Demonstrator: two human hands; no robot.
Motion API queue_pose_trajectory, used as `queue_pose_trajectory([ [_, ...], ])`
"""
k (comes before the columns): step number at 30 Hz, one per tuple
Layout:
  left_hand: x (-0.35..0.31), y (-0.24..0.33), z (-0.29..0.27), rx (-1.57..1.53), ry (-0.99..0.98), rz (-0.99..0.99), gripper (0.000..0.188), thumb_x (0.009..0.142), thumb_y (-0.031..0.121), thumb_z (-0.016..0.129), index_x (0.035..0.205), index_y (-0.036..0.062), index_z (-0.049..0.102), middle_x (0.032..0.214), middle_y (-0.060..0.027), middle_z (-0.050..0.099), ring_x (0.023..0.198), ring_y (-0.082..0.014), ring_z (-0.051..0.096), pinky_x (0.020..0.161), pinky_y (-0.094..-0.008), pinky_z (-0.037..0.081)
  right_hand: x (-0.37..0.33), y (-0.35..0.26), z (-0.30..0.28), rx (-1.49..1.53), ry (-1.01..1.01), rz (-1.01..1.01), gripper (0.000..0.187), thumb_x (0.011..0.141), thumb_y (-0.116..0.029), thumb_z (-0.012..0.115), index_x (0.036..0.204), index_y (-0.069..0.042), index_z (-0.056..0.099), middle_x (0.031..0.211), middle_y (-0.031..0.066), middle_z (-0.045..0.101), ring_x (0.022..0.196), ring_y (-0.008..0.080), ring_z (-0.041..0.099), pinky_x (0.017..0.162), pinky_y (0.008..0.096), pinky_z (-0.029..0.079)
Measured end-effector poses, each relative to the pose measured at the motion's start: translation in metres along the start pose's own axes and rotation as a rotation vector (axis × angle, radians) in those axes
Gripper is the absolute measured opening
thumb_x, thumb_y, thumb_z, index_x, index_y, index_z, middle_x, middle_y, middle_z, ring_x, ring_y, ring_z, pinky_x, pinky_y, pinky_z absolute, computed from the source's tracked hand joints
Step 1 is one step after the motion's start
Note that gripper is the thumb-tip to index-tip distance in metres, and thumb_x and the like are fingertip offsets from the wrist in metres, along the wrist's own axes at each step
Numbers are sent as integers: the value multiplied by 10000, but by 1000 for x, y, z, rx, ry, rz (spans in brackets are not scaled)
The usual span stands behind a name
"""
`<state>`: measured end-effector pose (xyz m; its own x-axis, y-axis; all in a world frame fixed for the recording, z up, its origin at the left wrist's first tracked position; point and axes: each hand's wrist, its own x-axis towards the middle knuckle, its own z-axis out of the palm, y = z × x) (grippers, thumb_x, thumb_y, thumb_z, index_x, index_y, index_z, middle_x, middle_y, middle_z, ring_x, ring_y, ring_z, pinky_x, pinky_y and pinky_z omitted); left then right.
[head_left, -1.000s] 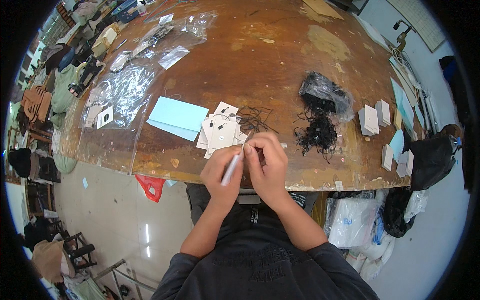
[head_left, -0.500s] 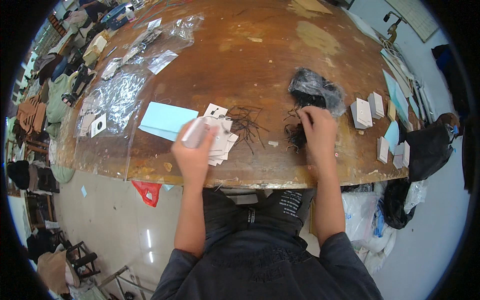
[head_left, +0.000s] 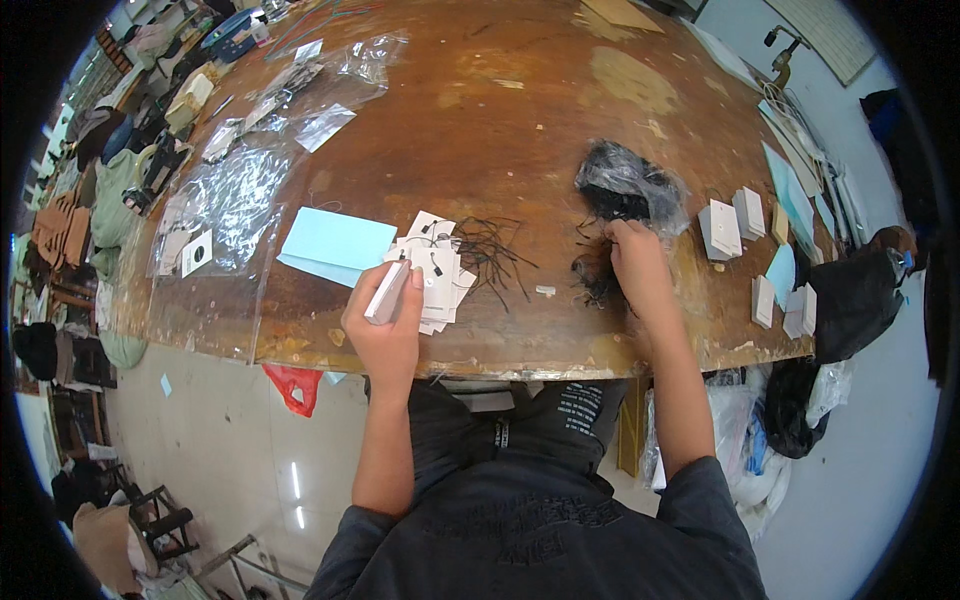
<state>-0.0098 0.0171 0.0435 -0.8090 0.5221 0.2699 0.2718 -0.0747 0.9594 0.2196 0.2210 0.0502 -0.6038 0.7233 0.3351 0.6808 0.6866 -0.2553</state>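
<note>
My left hand (head_left: 385,325) is closed round a thick stack of white hang tags (head_left: 386,292), held on edge. Right beside it lies a loose, fanned pile of white tags (head_left: 440,285) with black cords (head_left: 492,250) trailing to the right. My right hand (head_left: 640,260) pinches at a small heap of black strings (head_left: 597,278); its fingertips close on thin strands that barely show. Just beyond, a clear plastic bag (head_left: 655,190) holds more black strings. Partly behind my left hand is a folded light-blue paper (head_left: 335,245).
Several white tag stacks (head_left: 720,230) stand on the wooden table (head_left: 480,140) at the right. Clear plastic bags (head_left: 235,190) with tags cover its left side. A red bag (head_left: 293,385) hangs below the front edge. By the wall at right is a black bag (head_left: 858,300).
My left hand has tilted its tag stack more upright and drawn it slightly off the loose pile. My right hand has shifted a little at the black strings, its fingertips drawn together.
</note>
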Motion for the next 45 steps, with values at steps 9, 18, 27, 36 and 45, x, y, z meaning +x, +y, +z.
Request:
queue_pose_trajectory([
  [9, -6, 7, 1, -30, -34, 42, 116, 843, 37, 699, 931, -34, 671, 868, -84, 674, 811, -148, 624, 752, -285, 480, 13, -15, -62, 681, 474, 8, 172, 791, 45, 698, 954, 13, 653, 888, 102, 660, 802, 187, 654, 740, 285, 515],
  [18, -11, 9, 4, -56, -93, 4, 114, 837, 25, 696, 934, -30, 671, 868, -83, 678, 805, -146, 628, 745, -282, 485, 5, -22, -43, 778, 405, 46, 200, 803, 49, 690, 999, 20, 665, 918, 93, 671, 869, 174, 656, 787, 272, 507],
  [27, -17, 15, 9, -135, -180, 8, 106, 853, 25, 684, 943, -29, 671, 890, -81, 677, 766, -127, 634, 704, -259, 490, -1, -42, -75, 847, 774, -14, 132, 891, 34, 639, 1022, 31, 620, 999, 90, 655, 933, 143, 639, 812, 247, 514],
  [36, -34, 22, 22, -639, -518, -375, 160, 898, 48, 646, 1043, -19, 638, 999, -85, 673, 753, -154, 663, 686, -287, 544, -16, -75, -36, 915, 209, 76, 165, 878, 19, 644, 1040, -15, 648, 986, 78, 685, 801, 115, 644, 664, 228, 508],
  [45, -54, 19, 46, -960, -228, -796, 271, 936, 150, 641, 1179, 54, 569, 1158, -65, 616, 776, -161, 638, 667, -321, 554, -36, -88, 6, 819, -185, 92, 259, 879, -152, 679, 1116, -49, 653, 797, 105, 655, 739, 217, 641, 637, 316, 495],
])
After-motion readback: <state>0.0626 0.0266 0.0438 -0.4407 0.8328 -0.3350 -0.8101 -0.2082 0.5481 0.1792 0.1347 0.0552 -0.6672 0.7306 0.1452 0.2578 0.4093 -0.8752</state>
